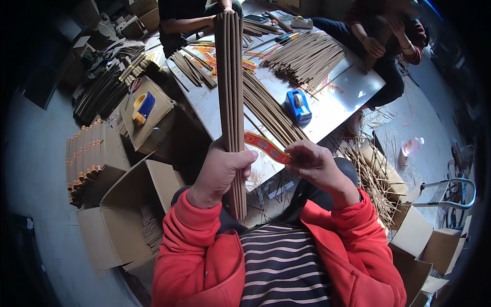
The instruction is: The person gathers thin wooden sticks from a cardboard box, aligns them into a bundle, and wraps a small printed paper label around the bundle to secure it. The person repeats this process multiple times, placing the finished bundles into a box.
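Observation:
My left hand [222, 166] is closed round a bundle of long brown incense sticks [230, 87], held upright in front of me. A red and yellow paper label strip [267, 147] runs from the bundle, by my left thumb, across to my right hand [318, 166]. My right fingers pinch the strip's free end. Behind the bundle, more loose incense sticks [271, 110] lie on the white table [204, 110]. A blue tape dispenser [298, 106] stands on the table beyond my right hand.
A wide pile of sticks [307, 59] covers the table's far right. Two people sit across it. An open cardboard box [123, 220] stands at my left, near another carton [146, 110] bearing a tape roll [144, 105] and scissors [134, 87]. Scattered sticks [376, 184] lie at right.

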A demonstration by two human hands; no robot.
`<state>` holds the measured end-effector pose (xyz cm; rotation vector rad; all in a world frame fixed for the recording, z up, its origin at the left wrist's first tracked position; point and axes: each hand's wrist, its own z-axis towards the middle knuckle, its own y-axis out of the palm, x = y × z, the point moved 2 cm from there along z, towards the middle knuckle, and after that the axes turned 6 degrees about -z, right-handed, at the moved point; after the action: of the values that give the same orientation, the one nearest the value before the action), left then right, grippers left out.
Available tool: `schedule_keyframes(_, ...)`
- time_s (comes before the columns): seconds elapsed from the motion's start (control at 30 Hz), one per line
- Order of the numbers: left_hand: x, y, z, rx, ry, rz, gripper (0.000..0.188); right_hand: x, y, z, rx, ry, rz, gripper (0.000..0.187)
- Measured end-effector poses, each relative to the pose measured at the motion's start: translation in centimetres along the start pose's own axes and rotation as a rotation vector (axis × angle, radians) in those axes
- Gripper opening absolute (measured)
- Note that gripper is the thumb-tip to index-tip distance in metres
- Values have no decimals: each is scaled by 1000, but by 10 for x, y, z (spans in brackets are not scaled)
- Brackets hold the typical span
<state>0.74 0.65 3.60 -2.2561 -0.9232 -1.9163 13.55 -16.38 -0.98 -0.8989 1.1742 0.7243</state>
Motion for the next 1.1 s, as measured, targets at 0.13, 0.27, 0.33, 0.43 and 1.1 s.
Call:
schedule_keyframes(0.13, 5, 0, -15, 36, 18, 21, 15, -8, 13, -4, -35, 3, -37, 30)
schedule_keyframes(0.27, 6, -1, -22, -1, -3, 128, 15, -30, 34, 2, 75, -217, -435, 27)
schedule_keyframes(0.33, 4, 4, -25, -28, -1, 160, 14, -32, 46, 7, 127, -345, -414, 21)
schedule_keyframes(0.43, 10, 8, -35, -23, -32, 257, 17, -36, 53, 6, 117, -194, -167, 12)
schedule_keyframes(1.1, -28, -3, -66, 12, -296, 216, 37, -40, 80, -12, 40, 219, 48, 21)
